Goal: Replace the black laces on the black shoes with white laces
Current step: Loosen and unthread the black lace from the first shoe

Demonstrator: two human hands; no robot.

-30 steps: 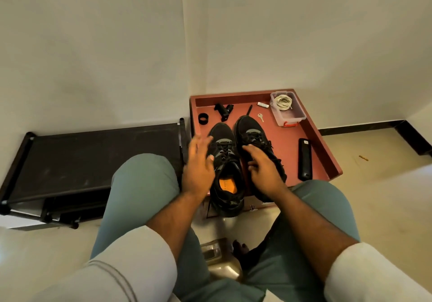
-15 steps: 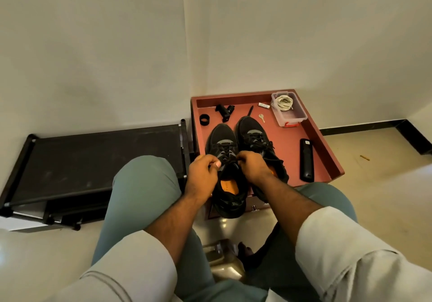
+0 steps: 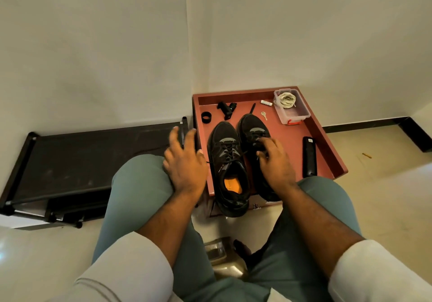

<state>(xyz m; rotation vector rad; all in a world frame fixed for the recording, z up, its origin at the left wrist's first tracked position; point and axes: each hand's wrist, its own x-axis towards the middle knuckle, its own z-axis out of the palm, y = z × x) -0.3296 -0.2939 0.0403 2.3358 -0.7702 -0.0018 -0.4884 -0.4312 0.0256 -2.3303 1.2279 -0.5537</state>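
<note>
Black metal makes up the low shelf rack [image 3: 88, 156] at my far left, standing against the white wall. My left hand [image 3: 184, 164] hangs above my left knee, just beside the left rim of the red tray [image 3: 327, 147], fingers spread and relaxed, holding nothing. A thin dark strand shows at its right edge; I cannot tell whether it touches the hand.

On the tray, a black ring [image 3: 206, 117] and a black clip-like piece [image 3: 226, 109] lie near the back left corner. Two black shoes stand side by side, toes toward the wall. The left shoe [image 3: 228, 168] carries black laces [image 3: 227, 148], loose at the top, and its orange insole [image 3: 232, 184] is exposed. The heel overhangs the tray's near edge. The right shoe [image 3: 253, 133] touches it, also laced in black. My right hand [image 3: 274, 161] rests on this shoe, fingers curled into the lacing and pinching a lace.

Behind the shoes lie a slim black stick [image 3: 252, 108], a small key [image 3: 264, 115] and a small white item [image 3: 266, 103]. At the back right corner a clear plastic box [image 3: 293, 112] holds the coiled white laces [image 3: 287, 99]. A black remote-like bar [image 3: 309, 156] lies along the right rim
</note>
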